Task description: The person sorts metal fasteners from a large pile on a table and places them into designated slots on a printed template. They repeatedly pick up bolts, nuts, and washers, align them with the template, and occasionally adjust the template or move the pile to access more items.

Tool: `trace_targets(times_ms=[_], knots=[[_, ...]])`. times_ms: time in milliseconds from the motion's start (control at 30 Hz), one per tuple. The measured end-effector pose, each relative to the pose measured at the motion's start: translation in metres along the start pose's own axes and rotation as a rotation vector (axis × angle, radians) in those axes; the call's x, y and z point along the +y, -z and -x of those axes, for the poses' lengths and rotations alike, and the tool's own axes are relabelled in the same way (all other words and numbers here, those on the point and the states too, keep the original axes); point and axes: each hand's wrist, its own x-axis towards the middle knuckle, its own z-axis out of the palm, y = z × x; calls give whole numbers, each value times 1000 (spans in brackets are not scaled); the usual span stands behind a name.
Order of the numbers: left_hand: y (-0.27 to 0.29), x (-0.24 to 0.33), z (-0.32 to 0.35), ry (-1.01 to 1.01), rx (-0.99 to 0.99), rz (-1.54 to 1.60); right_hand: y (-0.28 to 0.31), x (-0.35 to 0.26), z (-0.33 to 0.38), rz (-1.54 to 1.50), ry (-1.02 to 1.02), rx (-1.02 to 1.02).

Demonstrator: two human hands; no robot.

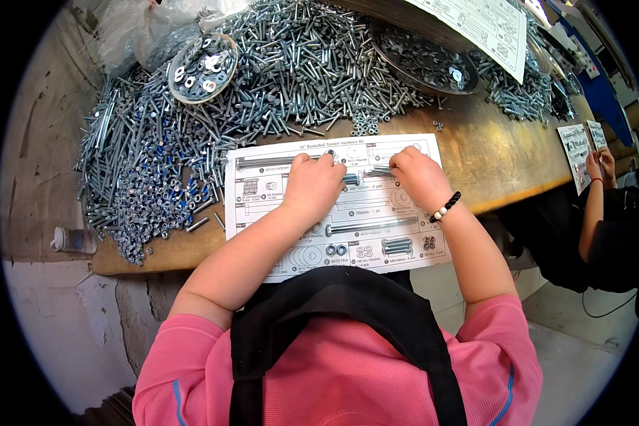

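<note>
A printed card (277, 245) with part drawings lies in front of me at the table's near edge. Over its upper left part my left hand (312, 188) is curled closed, and short bolts (351, 179) stick out beside its thumb; the fingertips are partly hidden. My right hand (420, 177) pinches the ends of a few thin bolts (378, 172) lying on the card's upper middle. Long bolts (263, 162) rest along the card's top left. Lower down are one long bolt (369, 227), two nuts (336, 250), a group of short bolts (396, 246) and small dark nuts (429, 243).
A large heap of bolts (298, 64) covers the table's back, with loose nuts (156, 206) at left. Washers fill a round bowl (204, 69) and a dark pan (426, 60). A stack of cards (476, 28) stands back right. Another person's hands (601, 167) hold a card at right.
</note>
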Motion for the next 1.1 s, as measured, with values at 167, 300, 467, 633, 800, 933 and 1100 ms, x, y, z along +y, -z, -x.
trace_targets(times_ms=[167, 300, 467, 633, 800, 933, 1100], knots=[[0, -3, -2, -5, 34, -1, -1, -5, -7, 47, -20, 23], [-2, -1, -1, 11, 7, 10, 1, -10, 1, 3, -11, 0], [-1, 0, 0, 27, -13, 23, -8, -9, 0, 50, -21, -70], [0, -1, 0, 45, -57, 54, -3, -8, -6, 100, 22, -119], [1, -2, 2, 49, -58, 67, -7, -20, -8, 73, -13, -111], [3, -1, 2, 56, -73, 66, -8, -18, -9, 54, -29, -123], [10, -1, 1, 34, -31, 82, 5, -12, -6, 22, -51, -47]])
